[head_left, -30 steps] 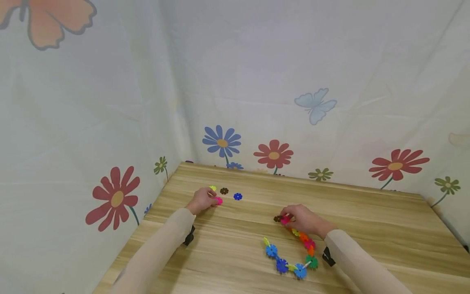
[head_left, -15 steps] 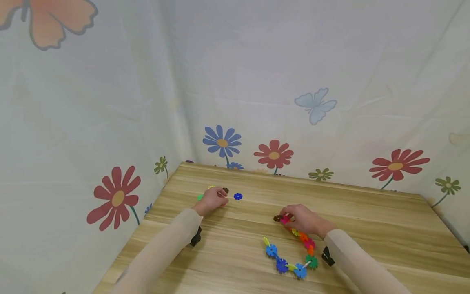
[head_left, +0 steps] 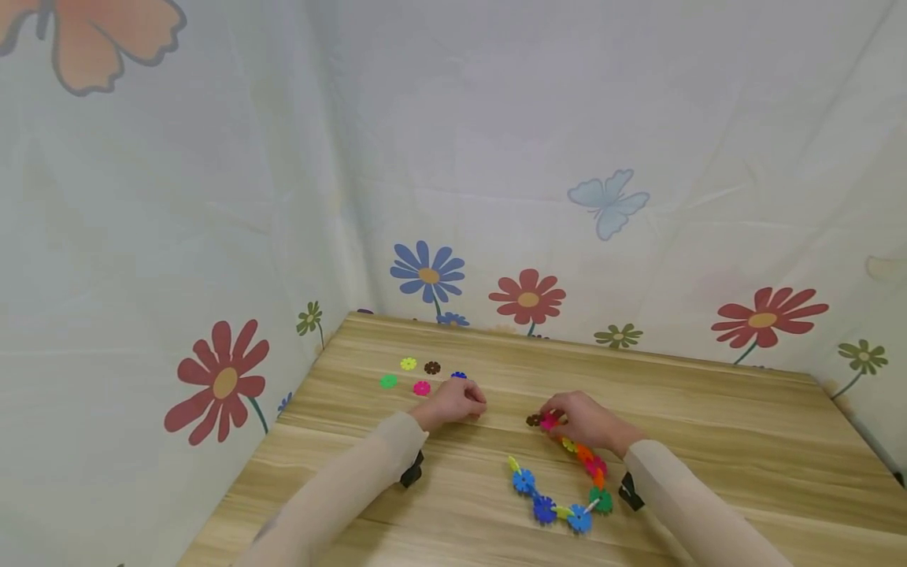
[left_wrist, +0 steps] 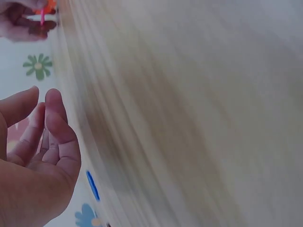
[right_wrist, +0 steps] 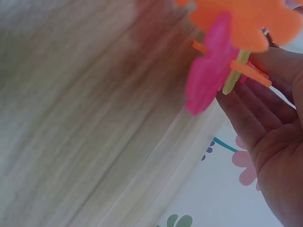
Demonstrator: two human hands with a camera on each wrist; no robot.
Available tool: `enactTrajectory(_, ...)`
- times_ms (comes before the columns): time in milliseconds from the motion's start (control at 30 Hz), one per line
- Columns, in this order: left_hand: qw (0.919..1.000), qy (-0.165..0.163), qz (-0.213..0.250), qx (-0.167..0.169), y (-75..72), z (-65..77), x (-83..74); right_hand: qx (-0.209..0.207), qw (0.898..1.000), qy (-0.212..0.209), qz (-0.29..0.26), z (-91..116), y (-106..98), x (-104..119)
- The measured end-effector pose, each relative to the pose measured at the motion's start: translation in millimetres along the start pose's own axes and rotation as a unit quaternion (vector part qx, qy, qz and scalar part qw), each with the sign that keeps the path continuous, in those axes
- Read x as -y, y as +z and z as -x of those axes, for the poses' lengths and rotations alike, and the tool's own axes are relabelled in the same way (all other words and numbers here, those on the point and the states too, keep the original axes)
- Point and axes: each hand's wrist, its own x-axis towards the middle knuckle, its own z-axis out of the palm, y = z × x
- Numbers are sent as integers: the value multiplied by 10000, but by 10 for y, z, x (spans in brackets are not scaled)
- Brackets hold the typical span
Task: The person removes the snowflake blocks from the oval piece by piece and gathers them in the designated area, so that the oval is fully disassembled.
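Note:
My right hand (head_left: pixel 584 421) pinches a pink flower-shaped interlocking disc (head_left: pixel 549 423) near one end of a joined chain. A brown disc (head_left: pixel 533 420) pokes out past the fingers at that end. From there the chain curves through orange and green pieces to blue discs (head_left: pixel 544 510) and a yellow tip on the table. Orange and pink discs (right_wrist: pixel 208 71) of it loom large in the right wrist view. My left hand (head_left: pixel 453 400), fingers loosely curved with nothing between them, hovers by a loose blue disc (head_left: pixel 459 376); in the left wrist view its thumb stands apart from the fingers.
Loose discs lie flat near the left back of the wooden table (head_left: pixel 482 449): yellow (head_left: pixel 409 364), brown (head_left: pixel 432 368), green (head_left: pixel 388 381) and pink (head_left: pixel 421 388). A white cloth (head_left: pixel 453 157) with printed flowers and butterflies hangs behind and to the left.
My left hand has let go of the loose pink disc and moved right past it, uncovering the green, yellow and brown discs. The right hand and the chain stay nearly where they were.

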Motion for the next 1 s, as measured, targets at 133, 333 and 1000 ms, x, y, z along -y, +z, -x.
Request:
enactTrajectory(133, 9997, -43, 182, 156, 141, -28, -63, -52, 9999, -75, 81, -11, -7, 11)
enactTrajectory(333, 9993, 14, 195, 326, 314, -41, -194, -117, 9996, -227, 155, -28, 3, 6)
enactTrajectory(1000, 9973, 455, 379, 431, 518, -92, -292, -76, 9987, 44, -505, -45, 10, 31)
